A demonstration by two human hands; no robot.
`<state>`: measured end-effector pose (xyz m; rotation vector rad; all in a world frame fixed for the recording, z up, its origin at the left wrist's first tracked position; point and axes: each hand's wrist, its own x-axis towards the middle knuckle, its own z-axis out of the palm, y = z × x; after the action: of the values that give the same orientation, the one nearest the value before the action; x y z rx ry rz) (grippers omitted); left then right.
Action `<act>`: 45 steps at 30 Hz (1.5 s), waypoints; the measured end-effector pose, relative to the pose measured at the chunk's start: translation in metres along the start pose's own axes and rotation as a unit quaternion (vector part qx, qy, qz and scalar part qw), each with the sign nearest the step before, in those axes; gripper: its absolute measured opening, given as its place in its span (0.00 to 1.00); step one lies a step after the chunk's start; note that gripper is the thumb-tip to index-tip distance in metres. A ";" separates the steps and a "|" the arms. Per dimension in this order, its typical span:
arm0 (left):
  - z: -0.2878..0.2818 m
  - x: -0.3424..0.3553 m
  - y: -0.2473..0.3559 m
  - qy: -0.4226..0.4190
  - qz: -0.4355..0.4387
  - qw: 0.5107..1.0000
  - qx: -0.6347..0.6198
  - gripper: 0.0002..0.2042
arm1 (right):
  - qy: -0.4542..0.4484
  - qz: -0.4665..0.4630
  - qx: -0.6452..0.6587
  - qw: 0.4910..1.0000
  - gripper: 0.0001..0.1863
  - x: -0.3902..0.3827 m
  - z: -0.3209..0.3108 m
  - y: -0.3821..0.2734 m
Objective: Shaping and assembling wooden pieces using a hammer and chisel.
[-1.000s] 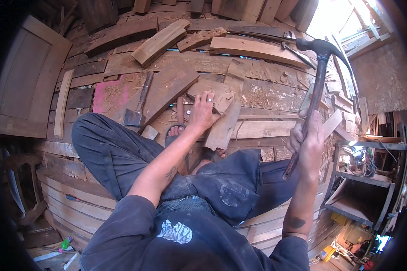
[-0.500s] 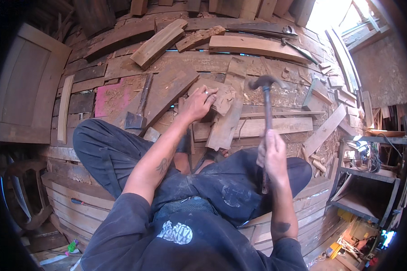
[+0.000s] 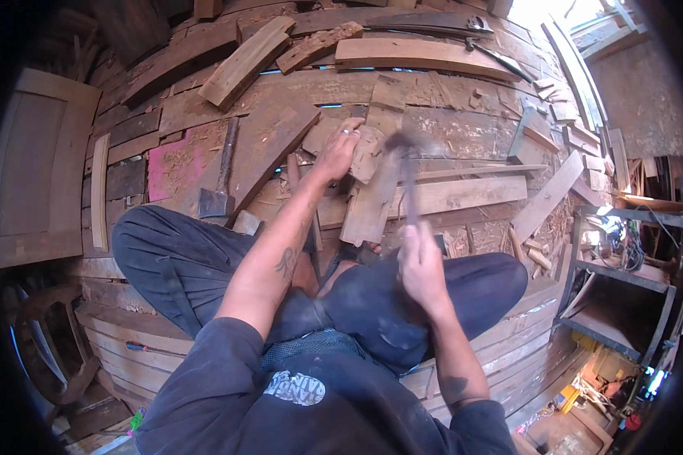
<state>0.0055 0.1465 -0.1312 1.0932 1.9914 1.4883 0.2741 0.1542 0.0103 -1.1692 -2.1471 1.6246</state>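
My right hand [image 3: 423,262] is wrapped round the handle of a claw hammer [image 3: 410,182], in front of my bent right leg. Motion smears the hammer's head, which is close to the right side of a short wooden block [image 3: 369,155]. My left hand [image 3: 338,155] grips that block from its left side, fingers bent over its top. Under and beside the block lies a longer board [image 3: 368,214], pointing toward me. What my fingertips press on beneath the block is hidden.
A wide plank [image 3: 277,144] and a hatchet-like tool [image 3: 228,163] lie to the left. Farther off are thick timbers [image 3: 425,57], a handsaw [image 3: 432,21] and a second hammer [image 3: 501,61]. Wood shavings and offcuts litter the right side, near a metal shelf [image 3: 622,277].
The hammer and my right hand have swung left, bringing the head nearer to the block. My left hand keeps its grip on the block. The whole view has shifted slightly.
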 end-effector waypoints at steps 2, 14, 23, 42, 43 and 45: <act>0.001 -0.003 -0.008 0.009 0.011 0.999 0.045 0.22 | -0.041 0.069 0.082 0.993 0.16 0.000 -0.012 -0.013; -0.004 -0.001 0.002 -0.011 -0.012 0.998 0.057 0.19 | 0.156 -0.235 0.323 0.904 0.17 -0.007 -0.047 -0.117; -0.003 0.000 -0.023 0.018 0.068 0.986 0.150 0.19 | -0.015 0.080 0.125 0.989 0.15 -0.008 -0.014 -0.016; -0.010 -0.021 -0.042 0.003 0.028 0.981 0.191 0.18 | -0.147 0.211 0.213 0.943 0.15 -0.017 -0.023 -0.012; -0.009 -0.021 -0.039 0.003 0.027 0.981 0.191 0.18 | -0.174 0.254 0.250 0.918 0.15 -0.023 -0.025 -0.009; -0.005 -0.020 -0.033 0.002 0.059 0.982 0.178 0.18 | -0.137 0.204 0.271 0.931 0.15 -0.023 -0.030 -0.010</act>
<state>0.0026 0.1241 -0.1631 1.3730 2.2900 1.2140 0.3023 0.1595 0.0369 -1.3075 -1.4566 2.4799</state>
